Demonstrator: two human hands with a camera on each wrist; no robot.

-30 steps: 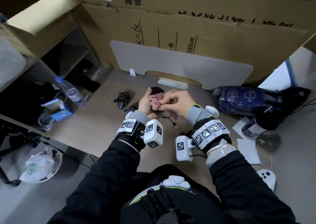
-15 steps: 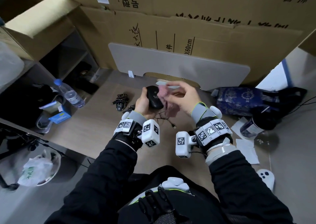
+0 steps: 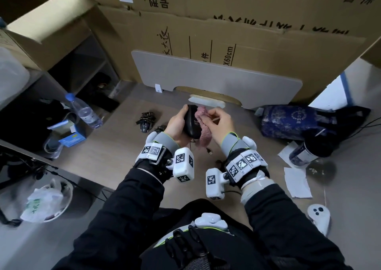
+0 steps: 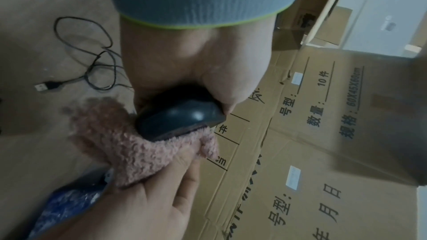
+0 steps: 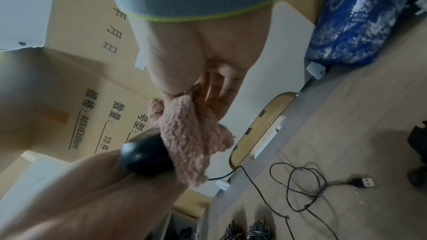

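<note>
The black mouse [image 3: 191, 124] is held in the air above the wooden table [image 3: 103, 156], in front of the person's chest. Its rounded back is cupped in the left hand [image 3: 176, 126], whose thumb and fingers curl round its sides. A fluffy pink cloth [image 3: 203, 125] lies against what looks like the mouse's underside, pinched between the thumb and fingers of the right hand [image 3: 218, 125], with its loose end hanging below. The likeliest slip, I judge, is the smooth shell twisting out of the left hand if the cloth is rubbed hard across it, since mostly the edges are gripped. The mouse's thin cable [image 5: 337, 182] droops to the table in loose loops ending in a USB plug [image 5: 362, 182]. A wide stroke could catch a loop on the cloth's hanging end or on the wrist gear and jerk the mouse, or drag the plug toward the second, cord-wrapped mouse [image 3: 146, 121] nearby. The cloth is held only by a small pinch and could drop
</note>
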